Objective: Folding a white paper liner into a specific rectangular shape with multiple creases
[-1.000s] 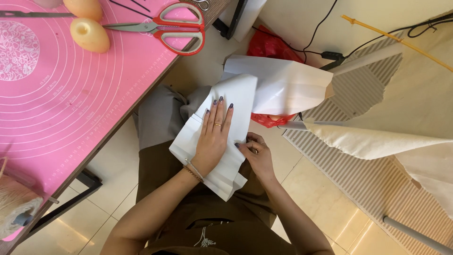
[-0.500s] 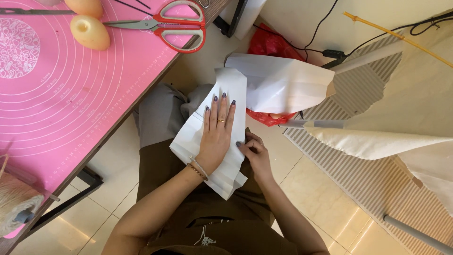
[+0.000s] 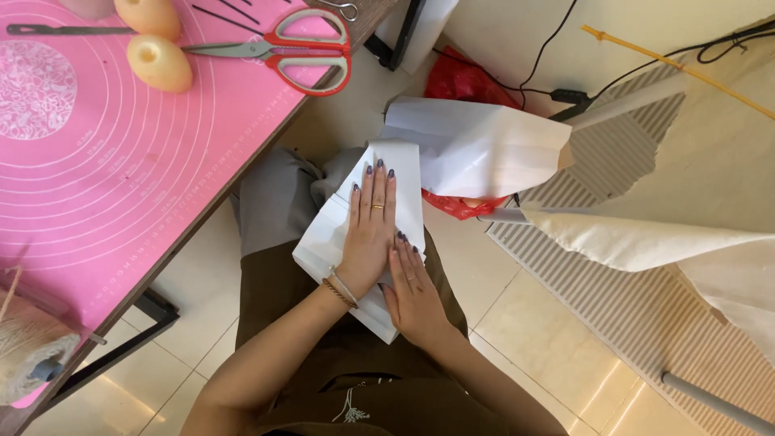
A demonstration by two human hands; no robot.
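Observation:
A folded white sheet [image 3: 404, 173] lies across my lap, on the grey and brown clothing. My left hand [image 3: 370, 230], with a ring and a wrist bracelet, rests flat on the sheet with its fingers pointing away from me. My right hand [image 3: 413, 295] lies flat just beside it, on the sheet's right edge, fingertips touching the side of the left hand. Neither hand grips anything. The hands cover the middle of the sheet.
A pink cutting mat [image 3: 121, 178] covers the table on the left, with red-handled scissors [image 3: 299, 52], two yellow egg-shaped pieces [image 3: 160, 63] and a twine spool [image 3: 28, 355]. Ahead lie a larger white sheet [image 3: 476, 149], a red bag [image 3: 460, 81], cream cloth [image 3: 646, 242] and a ribbed floor mat [image 3: 581, 282].
My right hand has moved from the sheet's lower right edge, where its fingers were curled, up beside the left hand and flattened out. The left hand has stayed flat on the sheet.

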